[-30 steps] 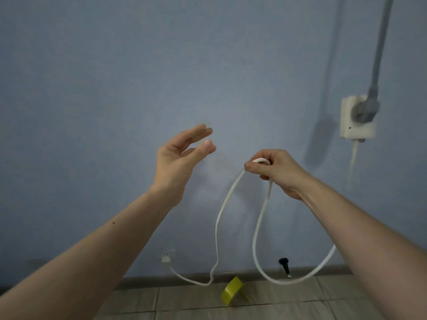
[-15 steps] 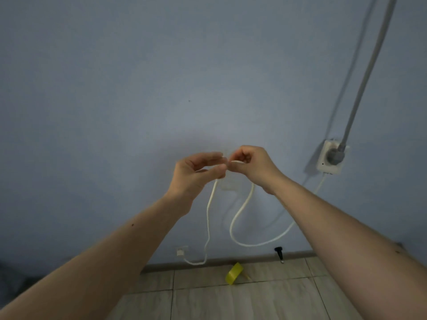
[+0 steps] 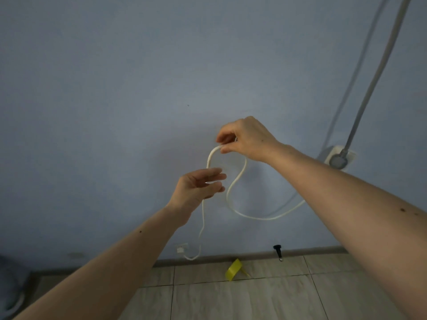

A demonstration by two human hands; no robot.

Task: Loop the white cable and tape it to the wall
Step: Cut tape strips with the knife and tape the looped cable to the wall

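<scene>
My right hand (image 3: 248,139) pinches the top bend of the white cable (image 3: 231,199) in front of the blue wall (image 3: 115,112). From the pinch one strand drops left through my left hand (image 3: 199,187), whose fingers curl loosely around it. That strand ends at a small white connector (image 3: 181,248) near the baseboard. The other strand curves down and right toward the white wall socket (image 3: 339,157). A yellow roll of tape (image 3: 233,269) lies on the tiled floor below.
A grey conduit (image 3: 379,72) runs up the wall from the socket. A small black screwdriver-like tool (image 3: 278,251) leans at the baseboard. A dark rounded object (image 3: 10,285) sits at the lower left on the floor (image 3: 254,301).
My right hand has lifted the cable bend higher. My left hand has slid down from the bend along the left strand, so the hands are apart.
</scene>
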